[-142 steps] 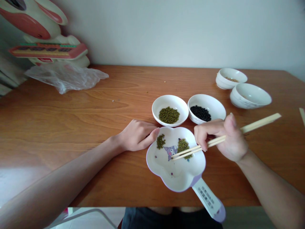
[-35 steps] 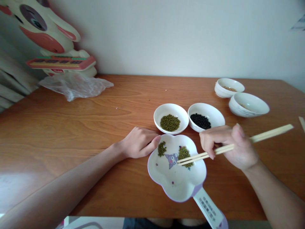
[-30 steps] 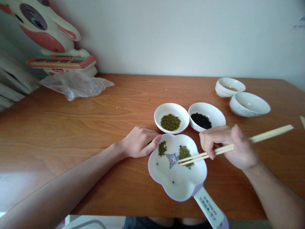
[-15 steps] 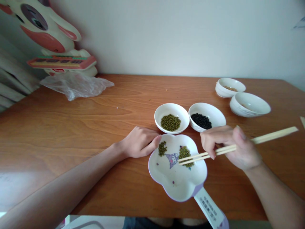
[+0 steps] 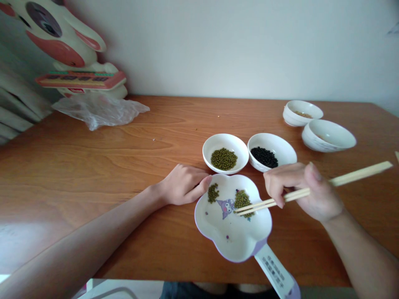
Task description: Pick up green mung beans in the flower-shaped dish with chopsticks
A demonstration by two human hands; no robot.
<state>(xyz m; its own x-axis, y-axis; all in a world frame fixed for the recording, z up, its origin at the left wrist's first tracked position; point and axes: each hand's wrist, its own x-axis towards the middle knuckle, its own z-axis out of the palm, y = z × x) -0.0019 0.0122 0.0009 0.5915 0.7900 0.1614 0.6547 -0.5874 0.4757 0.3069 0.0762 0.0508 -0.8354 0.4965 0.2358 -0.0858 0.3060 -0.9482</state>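
Observation:
A white flower-shaped dish with a lilac rim and a handle (image 5: 232,245) lies near the table's front edge. My left hand (image 5: 187,187) rests at its upper left rim, thumb against the edge and the other fingers partly hidden. With my right hand (image 5: 302,189) I grip a pair of wooden chopsticks (image 5: 358,173), their tips low over the dish beside a pile of mung beans (image 5: 242,199). A smaller heap of mung beans (image 5: 213,193) sits at the dish's left. Just behind stand a bowl of mung beans (image 5: 208,160) and a bowl of black beans (image 5: 288,155).
Two more white bowls stand at the back right: one bowl (image 5: 288,118) with tan grains, another bowl (image 5: 314,141) with little visible inside. A clear plastic bag (image 5: 102,112) lies at the back left by a cow-shaped toy keyboard (image 5: 84,79). The wall (image 5: 202,50) borders the table behind.
The chopstick tips have shifted very slightly right at the bean pile. My left hand stays at the dish's rim, and the view has tilted a little.

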